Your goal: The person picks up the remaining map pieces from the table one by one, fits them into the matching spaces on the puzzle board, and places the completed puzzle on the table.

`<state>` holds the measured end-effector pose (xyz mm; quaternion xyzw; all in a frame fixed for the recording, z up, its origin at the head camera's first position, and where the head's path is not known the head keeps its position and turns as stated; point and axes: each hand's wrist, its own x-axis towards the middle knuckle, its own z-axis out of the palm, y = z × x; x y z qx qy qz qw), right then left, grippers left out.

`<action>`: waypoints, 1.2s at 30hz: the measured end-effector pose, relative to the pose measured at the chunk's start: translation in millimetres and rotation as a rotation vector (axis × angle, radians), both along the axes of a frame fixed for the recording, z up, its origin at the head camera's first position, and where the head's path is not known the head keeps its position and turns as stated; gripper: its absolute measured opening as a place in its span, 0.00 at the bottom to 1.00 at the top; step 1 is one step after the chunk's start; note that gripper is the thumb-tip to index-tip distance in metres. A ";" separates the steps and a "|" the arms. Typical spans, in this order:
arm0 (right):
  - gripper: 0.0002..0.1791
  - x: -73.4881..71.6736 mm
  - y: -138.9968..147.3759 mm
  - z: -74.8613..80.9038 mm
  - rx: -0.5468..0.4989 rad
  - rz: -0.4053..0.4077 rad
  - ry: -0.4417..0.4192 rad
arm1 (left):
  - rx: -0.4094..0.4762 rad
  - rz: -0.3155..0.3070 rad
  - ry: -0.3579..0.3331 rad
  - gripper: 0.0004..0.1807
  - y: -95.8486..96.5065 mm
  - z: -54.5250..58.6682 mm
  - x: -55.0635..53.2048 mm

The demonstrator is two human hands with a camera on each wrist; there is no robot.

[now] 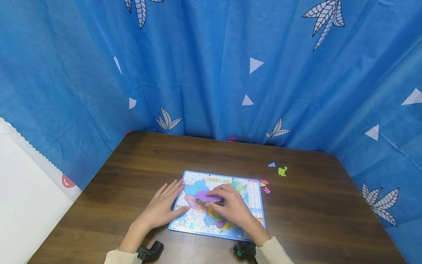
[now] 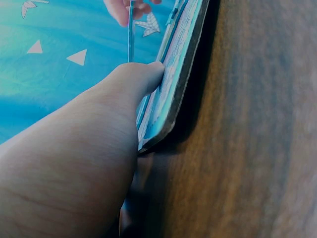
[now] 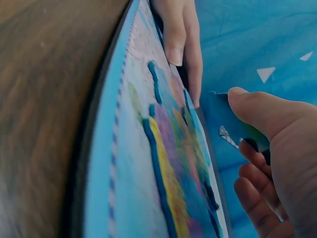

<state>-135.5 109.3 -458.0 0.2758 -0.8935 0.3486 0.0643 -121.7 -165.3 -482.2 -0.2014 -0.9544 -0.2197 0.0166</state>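
Note:
A map jigsaw puzzle board (image 1: 194,229) with a blue border lies on the table, several coloured pieces set in its map. My left hand (image 1: 163,207) rests at the board's left edge, fingers spread and thumb over the board. In the left wrist view the left thumb (image 2: 143,77) touches the board's surface. My right hand (image 1: 232,207) pinches a large purple puzzle piece (image 1: 203,196) between thumb and fingers over the middle of the map. Edge-on in the left wrist view, that piece (image 2: 131,34) is held apart from the board.
Loose puzzle pieces lie on the brown wooden table (image 1: 313,205) right of the board: a blue one (image 1: 271,165), a green one (image 1: 282,171) and pink ones (image 1: 267,190) close to the board's edge. A blue curtain (image 1: 211,73) hangs behind the table.

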 end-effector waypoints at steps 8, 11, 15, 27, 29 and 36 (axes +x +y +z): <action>0.16 0.4 -10.9 -5.0 -0.019 0.029 0.022 | 0.008 -0.024 0.022 0.43 0.0 0.9 -0.2; 0.16 0.9 -14.6 -5.9 0.004 0.031 0.010 | 0.003 -0.027 0.020 0.42 0.0 0.9 -0.7; 0.16 1.3 -19.1 -8.1 0.066 0.027 -0.004 | -0.005 -0.006 -0.009 0.42 -0.3 0.6 -0.1; 0.18 3.9 -24.3 -9.9 0.217 0.025 0.003 | 0.017 0.022 -0.053 0.41 0.9 0.0 1.5; 0.19 4.3 -25.3 -9.8 0.236 0.030 0.008 | 0.025 0.021 -0.056 0.41 0.9 0.0 1.8; 0.18 4.2 -27.4 -10.1 0.279 0.043 0.025 | 0.011 0.009 -0.020 0.41 0.1 0.9 1.4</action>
